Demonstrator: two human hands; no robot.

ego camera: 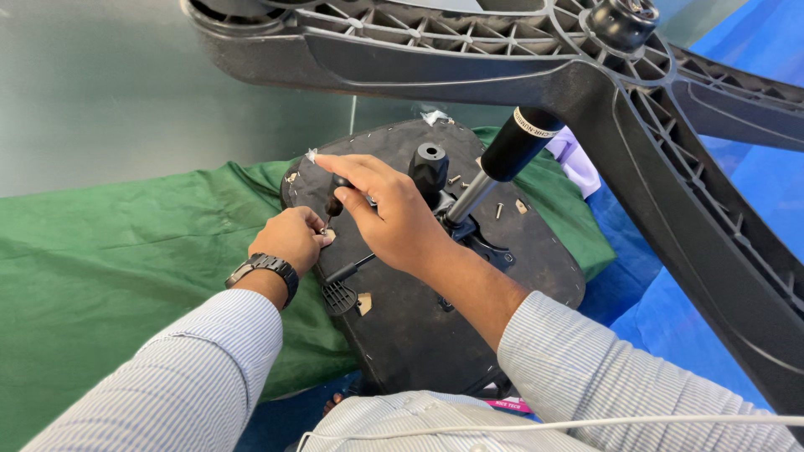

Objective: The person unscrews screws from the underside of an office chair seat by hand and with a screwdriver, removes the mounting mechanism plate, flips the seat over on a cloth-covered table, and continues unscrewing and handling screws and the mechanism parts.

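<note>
An office chair lies upside down, its black seat underside facing me on a green cloth. My right hand grips a black-handled screwdriver held upright over the seat's left edge. My left hand, with a dark wristwatch, pinches something small at the tool's tip; what it is I cannot tell. The gas cylinder rises from the seat mechanism to the black star base overhead.
A black knob stands on the mechanism beside a lever with a paddle end. Loose screws lie on the seat. Blue sheeting covers the floor at right. A white cable crosses my lap.
</note>
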